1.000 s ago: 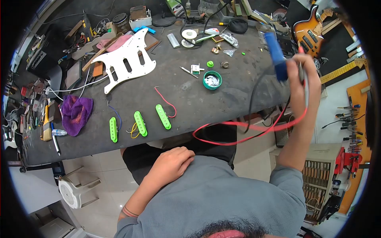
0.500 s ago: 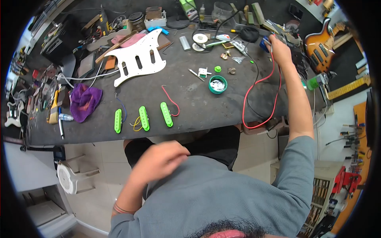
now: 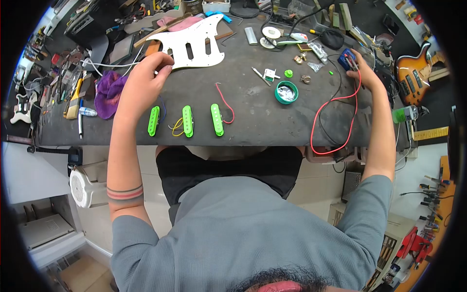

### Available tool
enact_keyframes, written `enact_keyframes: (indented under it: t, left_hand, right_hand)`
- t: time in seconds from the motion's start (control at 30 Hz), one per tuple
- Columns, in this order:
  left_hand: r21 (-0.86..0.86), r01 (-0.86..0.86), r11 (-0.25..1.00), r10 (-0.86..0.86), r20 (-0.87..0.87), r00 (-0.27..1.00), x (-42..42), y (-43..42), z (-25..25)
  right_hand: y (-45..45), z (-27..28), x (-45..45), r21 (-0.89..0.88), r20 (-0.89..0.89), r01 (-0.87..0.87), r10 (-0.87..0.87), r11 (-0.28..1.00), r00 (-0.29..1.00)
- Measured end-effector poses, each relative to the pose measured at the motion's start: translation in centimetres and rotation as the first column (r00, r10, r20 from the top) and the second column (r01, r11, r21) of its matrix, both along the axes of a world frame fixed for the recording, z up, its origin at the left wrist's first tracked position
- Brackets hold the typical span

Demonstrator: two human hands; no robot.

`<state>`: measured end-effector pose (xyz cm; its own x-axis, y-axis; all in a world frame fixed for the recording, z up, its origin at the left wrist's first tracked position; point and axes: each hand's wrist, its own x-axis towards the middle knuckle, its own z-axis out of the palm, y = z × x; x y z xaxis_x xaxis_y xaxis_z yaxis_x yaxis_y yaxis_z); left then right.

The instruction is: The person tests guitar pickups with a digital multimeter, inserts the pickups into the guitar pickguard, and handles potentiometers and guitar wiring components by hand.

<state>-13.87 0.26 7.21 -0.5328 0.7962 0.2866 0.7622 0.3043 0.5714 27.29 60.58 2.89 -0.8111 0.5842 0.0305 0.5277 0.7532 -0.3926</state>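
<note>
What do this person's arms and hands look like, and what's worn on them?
Short grey, textured sleeves. Dark and reddish bands ring the left forearm; whether worn or inked, I can't tell. Left hand and right hand are gloveless.

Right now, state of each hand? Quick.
Left hand: fingers curled at the white pickguard's near corner; firm grip or not, cannot tell.
Right hand: closed around the blue device.

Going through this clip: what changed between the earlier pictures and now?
The left hand moved forward and left to the white pickguard; its grip is unclear. The right hand lowered the blue meter toward the bench, still holding it. The green pickups stayed put.
</note>
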Motion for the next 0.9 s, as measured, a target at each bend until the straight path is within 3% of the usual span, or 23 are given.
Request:
enact_keyframes:
  t: [0.1, 0.17, 0.23, 0.3, 0.33, 0.4, 0.47, 0.57, 0.63, 0.73, 0.77, 0.9]
  left_hand:
    - [0.067, -0.021, 0.998, 0.025, -0.054, 0.998, 2.7, -1.9, -0.3]
    - [0.13, -0.012, 0.991, 0.016, -0.028, 0.999, 6.2, -3.8, -0.8]
    - [0.091, 0.013, 0.996, -0.05, 0.413, 0.909, 12.2, -5.6, -1.3]
    - [0.178, 0.149, 0.973, -0.226, 0.587, 0.777, 16.9, -6.4, -4.0]
    - [0.154, 0.19, 0.97, -0.244, 0.546, 0.802, 18.5, -6.4, -5.3]
    - [0.095, 0.247, 0.964, -0.261, 0.478, 0.839, 19.7, -7.0, -7.5]
    - [0.024, 0.276, 0.961, -0.259, 0.425, 0.867, 20.0, -7.7, -8.6]
    - [0.02, 0.157, 0.987, -0.153, 0.356, 0.922, 18.6, -9.2, -7.3]
    - [0.118, -0.036, 0.992, -0.005, 0.333, 0.943, 17.0, -10.3, -7.1]
    - [0.224, -0.262, 0.939, 0.188, 0.304, 0.934, 13.9, -12.1, -6.8]
    - [0.264, -0.325, 0.908, 0.237, 0.315, 0.919, 12.9, -12.6, -7.1]
    - [0.301, -0.414, 0.859, 0.261, 0.438, 0.86, 10.1, -14.1, -7.9]
  right_hand:
    - [0.6, 1.3, 1.1, -0.137, 0.15, 0.15, -0.129, 0.979, 0.98]
    - [-0.2, 2.9, 1.6, 0.136, 0.197, 0.142, -0.167, 0.981, 0.966]
    - [-1.9, 4.2, 1.2, 0.484, 0.16, 0.112, -0.213, 0.868, 0.964]
    - [-11.7, 7.2, -3.9, 0.511, 0.0, 0.067, -0.078, 0.857, 0.997]
    - [-16.8, 8.8, -6.6, 0.532, -0.07, 0.041, -0.004, 0.846, 0.998]
    - [-24.4, 8.7, -11.3, 0.315, -0.221, -0.108, 0.184, 0.943, 0.958]
    - [-28.8, 7.6, -14.8, 0.1, -0.195, -0.317, 0.331, 0.943, 0.923]
    - [-33.0, 5.5, -19.1, 0.153, -0.077, -0.349, 0.364, 0.924, 0.928]
    - [-33.1, 3.7, -21.9, 0.134, -0.053, -0.327, 0.336, 0.936, 0.94]
    - [-34.7, 2.3, -23.5, 0.126, -0.099, -0.373, 0.386, 0.919, 0.917]
    - [-35.5, 1.8, -24.1, 0.018, -0.123, -0.388, 0.388, 0.921, 0.914]
    - [-36.2, 0.8, -26.5, 0.084, -0.108, -0.258, 0.266, 0.963, 0.958]
